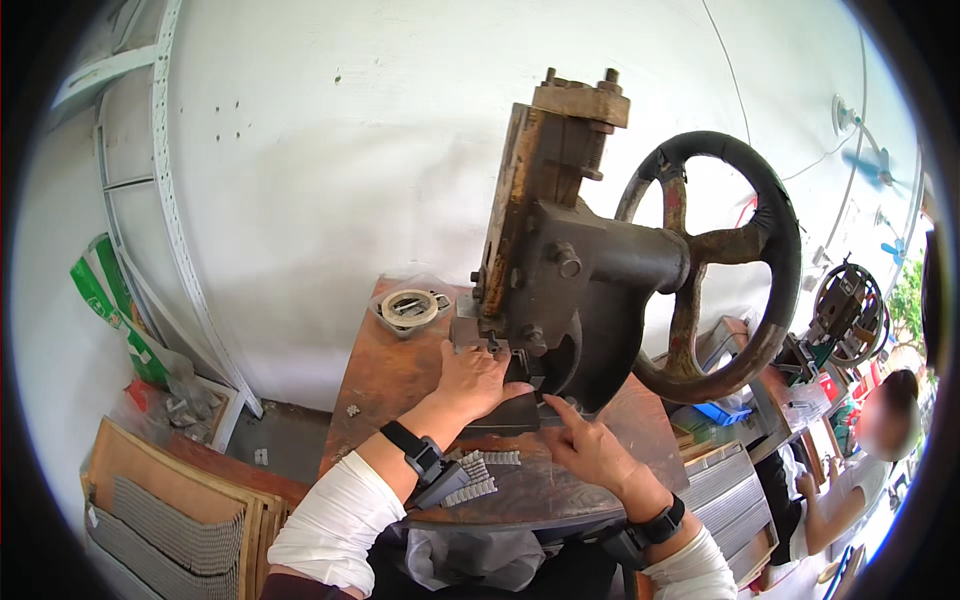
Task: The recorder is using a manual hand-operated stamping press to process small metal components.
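A dark hand-wheel press [545, 265] stands on the wooden bench. My left hand [470, 380] reaches in below its ram, the thumb stretched out apart from the fingers. Those fingertips are partly hidden against the tooling, and I see nothing held. To the right, my right hand [595, 455] points its index finger at the dark base block [508, 412], its tip near the block's right edge. The other fingers are bent, with nothing visible in them. Close to my left wrist, grey ridged strips [472, 490] lie on the bench.
A clear plastic tub [410, 306] with a pale ring stands at the bench's [375, 370] back left. Wooden trays of grey strips [180, 520] flank the left side. The large handwheel [770, 225] juts right. A co-worker [850, 490] sits far right near another press [850, 305].
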